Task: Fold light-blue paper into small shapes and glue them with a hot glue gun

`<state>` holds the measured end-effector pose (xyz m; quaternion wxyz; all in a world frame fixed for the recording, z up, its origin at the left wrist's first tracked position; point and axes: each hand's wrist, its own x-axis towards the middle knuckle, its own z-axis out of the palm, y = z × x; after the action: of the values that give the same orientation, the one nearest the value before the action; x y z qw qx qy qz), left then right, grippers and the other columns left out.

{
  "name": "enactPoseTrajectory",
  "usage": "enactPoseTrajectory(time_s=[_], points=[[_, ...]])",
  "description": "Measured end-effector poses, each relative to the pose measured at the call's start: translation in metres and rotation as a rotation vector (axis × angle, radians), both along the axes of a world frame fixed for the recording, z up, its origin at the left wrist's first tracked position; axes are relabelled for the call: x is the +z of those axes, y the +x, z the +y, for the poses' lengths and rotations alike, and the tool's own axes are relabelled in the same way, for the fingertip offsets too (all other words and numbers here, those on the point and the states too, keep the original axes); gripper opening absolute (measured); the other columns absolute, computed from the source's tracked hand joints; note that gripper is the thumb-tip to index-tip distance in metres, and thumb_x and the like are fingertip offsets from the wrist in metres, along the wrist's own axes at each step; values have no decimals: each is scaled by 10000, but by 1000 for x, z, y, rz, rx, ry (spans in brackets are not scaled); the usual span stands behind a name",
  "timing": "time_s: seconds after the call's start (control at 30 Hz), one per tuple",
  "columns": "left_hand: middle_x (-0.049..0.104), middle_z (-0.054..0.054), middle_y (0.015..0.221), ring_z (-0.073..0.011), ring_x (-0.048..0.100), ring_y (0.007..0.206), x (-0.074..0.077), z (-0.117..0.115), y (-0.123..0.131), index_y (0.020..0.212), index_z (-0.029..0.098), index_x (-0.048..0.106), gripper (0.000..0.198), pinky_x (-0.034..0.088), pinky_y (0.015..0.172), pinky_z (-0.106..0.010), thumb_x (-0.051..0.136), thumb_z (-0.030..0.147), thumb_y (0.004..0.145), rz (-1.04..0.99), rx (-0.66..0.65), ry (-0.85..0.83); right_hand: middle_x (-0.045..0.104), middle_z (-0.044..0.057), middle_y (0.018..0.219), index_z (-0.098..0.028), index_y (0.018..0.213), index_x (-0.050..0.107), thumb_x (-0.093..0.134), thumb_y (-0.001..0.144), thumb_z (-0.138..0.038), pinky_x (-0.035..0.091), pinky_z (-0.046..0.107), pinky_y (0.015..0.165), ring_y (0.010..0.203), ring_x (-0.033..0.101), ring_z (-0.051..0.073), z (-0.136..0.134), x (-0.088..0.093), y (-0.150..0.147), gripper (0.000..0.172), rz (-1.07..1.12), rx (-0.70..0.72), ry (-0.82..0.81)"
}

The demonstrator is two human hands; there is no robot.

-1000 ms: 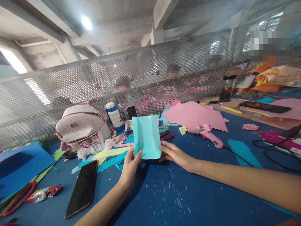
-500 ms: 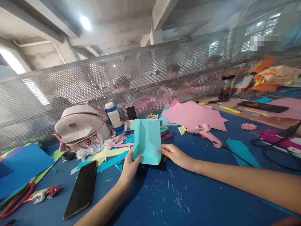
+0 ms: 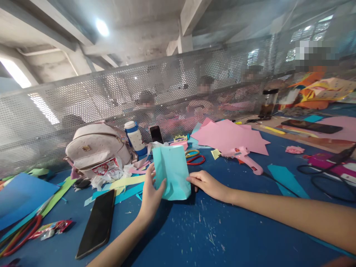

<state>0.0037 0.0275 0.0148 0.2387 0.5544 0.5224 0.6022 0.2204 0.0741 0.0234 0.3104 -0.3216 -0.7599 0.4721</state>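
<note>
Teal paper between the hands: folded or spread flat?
Folded. The teal paper stands upright, showing creases; left hand grips its side, right hand touches its edge.

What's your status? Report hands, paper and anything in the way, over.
Left hand grip shut on teal folded paper, held upright over blue table. Right hand touching its lower right edge, grip unclear. Black phone lies left, apart; red scissors behind.
</note>
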Motion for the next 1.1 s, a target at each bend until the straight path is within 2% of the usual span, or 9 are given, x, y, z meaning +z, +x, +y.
enactPoseTrajectory(time_s=[0.13, 0.3, 0.37, 0.47, 0.57, 0.7, 0.8, 0.97, 1.1], points=[[442, -127, 1293, -293, 426, 1274, 9, -8, 0, 1204, 226, 466, 454, 368, 1048, -491, 680, 228, 804, 531, 220, 393, 675, 39, 747, -166, 753, 667, 500, 900, -543, 447, 273, 628, 705, 605, 182, -1, 2, 1, 438, -7, 69, 20], [471, -127, 1221, -292, 476, 1203, 13, -20, 1, 1161, 222, 515, 385, 399, 992, -456, 688, 198, 819, 847, 259, 593, 722, 52, 843, -166, 886, 728, 555, 889, -471, 481, 313, 748, 802, 649, 208, -2, -1, 1, 351, 3, 84, 41], [557, -85, 1119, -263, 543, 1095, 14, -23, 2, 1065, 255, 594, 269, 371, 978, -429, 676, 161, 827, 995, 198, 648, 732, 52, 882, -174, 973, 736, 584, 872, -466, 489, 327, 763, 832, 656, 223, -1, -3, 1, 345, -1, 74, 49], [658, -28, 909, -192, 600, 821, 16, -25, 5, 934, 257, 634, 138, 387, 836, -352, 601, 138, 875, 1130, -53, 533, 742, 54, 941, -182, 1021, 742, 606, 861, -461, 496, 334, 776, 872, 662, 239, 0, -7, 0, 350, -3, 66, 61], [673, -38, 833, -194, 598, 742, 15, -25, 11, 871, 227, 624, 112, 402, 720, -318, 532, 187, 922, 1082, -204, 361, 748, 52, 951, -183, 1027, 749, 614, 864, -433, 503, 331, 778, 874, 670, 241, 0, -8, -1, 328, 9, 57, 71], [683, -55, 955, -214, 621, 866, 14, -27, 17, 944, 233, 631, 153, 438, 756, -302, 480, 208, 946, 894, -285, 180, 753, 44, 923, -189, 1024, 753, 616, 868, -389, 514, 318, 757, 838, 680, 227, 1, -10, -2, 288, 27, 49, 68], [675, -44, 943, -200, 623, 876, 15, -28, 19, 966, 224, 632, 181, 461, 796, -289, 455, 193, 948, 743, -328, 60, 754, 42, 896, -190, 1011, 757, 618, 866, -357, 516, 306, 741, 815, 684, 216, 1, -11, -2, 261, 20, 33, 74], [703, -13, 943, -189, 654, 925, 14, -25, 18, 1050, 220, 636, 214, 480, 812, -254, 548, 129, 878, 562, -338, 1, 757, 40, 851, -193, 972, 767, 654, 846, -343, 512, 292, 709, 775, 690, 209, -1, -9, -3, 225, 20, 8, 91], [719, -9, 936, -180, 670, 877, 14, -23, 17, 1011, 211, 673, 195, 483, 781, -232, 605, 131, 847, 538, -321, 40, 762, 27, 902, -226, 968, 771, 665, 839, -309, 508, 292, 743, 821, 696, 215, -3, -7, -3, 187, 6, 2, 129]])
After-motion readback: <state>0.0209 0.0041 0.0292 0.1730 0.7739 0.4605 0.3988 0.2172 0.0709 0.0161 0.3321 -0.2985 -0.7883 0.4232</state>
